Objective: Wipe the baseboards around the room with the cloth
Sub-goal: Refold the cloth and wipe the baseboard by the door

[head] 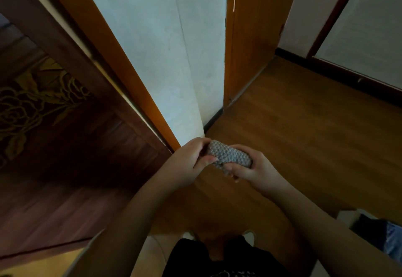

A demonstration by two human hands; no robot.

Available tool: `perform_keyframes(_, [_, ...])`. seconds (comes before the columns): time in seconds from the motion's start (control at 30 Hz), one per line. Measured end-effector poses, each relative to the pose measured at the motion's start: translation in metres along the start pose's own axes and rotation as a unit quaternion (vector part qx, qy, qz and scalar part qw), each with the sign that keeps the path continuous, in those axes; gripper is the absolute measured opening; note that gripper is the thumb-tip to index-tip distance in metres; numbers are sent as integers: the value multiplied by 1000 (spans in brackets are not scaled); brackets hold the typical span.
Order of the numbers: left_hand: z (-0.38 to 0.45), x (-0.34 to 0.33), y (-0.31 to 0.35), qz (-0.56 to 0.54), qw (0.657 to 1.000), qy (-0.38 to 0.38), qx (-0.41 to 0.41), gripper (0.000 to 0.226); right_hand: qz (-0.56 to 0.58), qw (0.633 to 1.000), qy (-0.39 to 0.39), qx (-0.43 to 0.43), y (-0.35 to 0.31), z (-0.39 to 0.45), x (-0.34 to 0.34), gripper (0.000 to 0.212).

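- both my hands are out in front, above the floor (304, 124) and level with the foot of the white wall (169, 59).
- left hand (191, 161) is curled on the near-left end of the cloth (228, 156), thumb lying across it; right hand (254, 168) wraps the other end, fingers under, thumb on top.
- the cloth is a grey, bumpy-knit bundle, folded or rolled tight, held between the two hands and not touching anything else.
- the baseboard (213, 119) is the dark strip running from the wall corner back to the orange door frame (241, 48); a second dark strip (348, 76) runs along the far right wall.
- judgement: wiping has not begun on this stretch; the cloth is being readied.
- risk: if i let go with one hand too loosely the bundle could unroll or drop to the floor.
- risk: the wall corner sits just beyond my left knuckles, so a quick reach down could scrape them on that edge.
- risk: the strip is short and ends at the frame; a long stroke would run onto the frame.
- room: wide wooden floor to the right, the easy side for moving along.
- tight side: dark carved door (54, 102) and its orange trim (113, 59) crowd the left.
- something pale and blue (380, 233) lies at lower right; i cannot tell what.
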State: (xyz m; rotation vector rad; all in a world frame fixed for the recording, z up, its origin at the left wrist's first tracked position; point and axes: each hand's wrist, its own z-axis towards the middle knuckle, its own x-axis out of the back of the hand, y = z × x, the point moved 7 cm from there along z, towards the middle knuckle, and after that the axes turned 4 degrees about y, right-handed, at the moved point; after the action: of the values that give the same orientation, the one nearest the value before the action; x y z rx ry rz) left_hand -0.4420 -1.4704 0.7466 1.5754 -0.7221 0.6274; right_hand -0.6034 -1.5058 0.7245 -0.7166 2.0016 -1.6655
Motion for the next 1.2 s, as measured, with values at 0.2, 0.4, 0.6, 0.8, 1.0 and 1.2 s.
perform_keyframes(0.2, [5, 13, -51, -3, 1000, 17, -7, 40, -73, 994, 86, -12, 18, 26, -35, 47])
perform_keyframes(0.4, [14, 24, -109, -16, 998, 7, -53, 36, -73, 984, 165, 9, 40, 55, -79, 53])
perform_keyframes(0.6, [28, 12, -125, -43, 995, 17, -84, 52, -78, 975, 210, 7, 60, 70, -76, 56])
perform_keyframes(0.8, [71, -28, -157, 28, 996, 36, -72, 56, -152, 960, 236, 5, 113, 109, -11, 51])
perform_keyframes(1.0, [108, -103, -223, 172, 983, 64, 17, 54, -218, 946, 240, 15, 194, 161, 42, 53])
perform_keyframes(1.2, [130, -215, -313, 215, 972, 16, 93, 53, -252, 932, 261, -6, 309, 191, 56, 59])
